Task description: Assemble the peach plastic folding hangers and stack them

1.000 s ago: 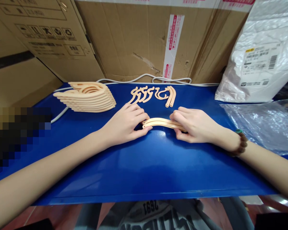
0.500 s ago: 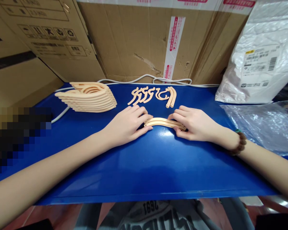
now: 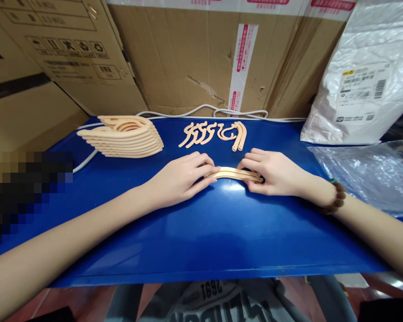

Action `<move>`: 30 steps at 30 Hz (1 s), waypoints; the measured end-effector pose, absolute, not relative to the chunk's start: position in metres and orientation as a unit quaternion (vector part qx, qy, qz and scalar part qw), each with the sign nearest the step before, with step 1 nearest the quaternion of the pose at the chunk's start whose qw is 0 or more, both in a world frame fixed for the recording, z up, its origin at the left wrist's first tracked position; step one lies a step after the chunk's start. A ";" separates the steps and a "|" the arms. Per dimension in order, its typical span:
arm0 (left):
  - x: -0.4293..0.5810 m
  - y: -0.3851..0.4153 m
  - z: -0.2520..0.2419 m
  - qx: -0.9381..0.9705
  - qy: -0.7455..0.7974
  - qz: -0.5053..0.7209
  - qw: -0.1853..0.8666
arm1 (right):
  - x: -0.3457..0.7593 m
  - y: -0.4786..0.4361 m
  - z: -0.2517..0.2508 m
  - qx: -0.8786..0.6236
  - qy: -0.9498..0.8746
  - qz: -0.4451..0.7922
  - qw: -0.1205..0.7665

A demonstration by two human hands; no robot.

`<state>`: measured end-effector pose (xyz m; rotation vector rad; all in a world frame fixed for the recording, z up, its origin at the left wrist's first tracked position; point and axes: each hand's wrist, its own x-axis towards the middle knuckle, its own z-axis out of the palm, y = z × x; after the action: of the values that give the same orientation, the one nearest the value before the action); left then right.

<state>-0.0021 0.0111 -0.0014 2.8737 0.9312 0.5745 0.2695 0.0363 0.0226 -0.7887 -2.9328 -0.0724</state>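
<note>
Two curved peach plastic arms [image 3: 231,173] lie pressed together on the blue table top [image 3: 201,232]. My left hand [image 3: 179,179] pinches their left end with fingers and thumb. My right hand [image 3: 275,172] grips their right end, fingers curled over it. Behind them lie several small peach hook pieces [image 3: 201,133] and two more curved arms [image 3: 240,135]. A stack of finished peach hangers [image 3: 124,136] stands at the back left.
Cardboard boxes [image 3: 188,53] wall off the back and left. A white cable [image 3: 204,109] runs along the table's rear edge. A white plastic parcel [image 3: 362,76] and a clear plastic bag [image 3: 369,174] fill the right side. A brown bead bracelet [image 3: 337,199] is on my right wrist.
Both hands have drawn slightly closer together along the curved arms, the left fingers sliding right over the end. The pieces moved a little away from me.
</note>
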 end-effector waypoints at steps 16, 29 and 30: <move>0.012 0.004 0.010 0.936 0.327 0.128 -0.030 | 0.248 0.100 0.053 -0.376 -0.910 -0.173 0.038; 0.030 -0.013 0.000 0.916 0.358 0.110 -0.141 | 0.211 0.163 0.045 -0.312 -0.925 -0.218 -0.003; 0.030 -0.013 0.001 0.917 0.359 0.114 -0.136 | 0.212 0.163 0.048 -0.306 -0.926 -0.222 0.002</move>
<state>0.0298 -0.0132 0.0006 3.1583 1.2355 0.3928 0.2121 0.1625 0.0480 -0.9600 -2.9041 -0.6973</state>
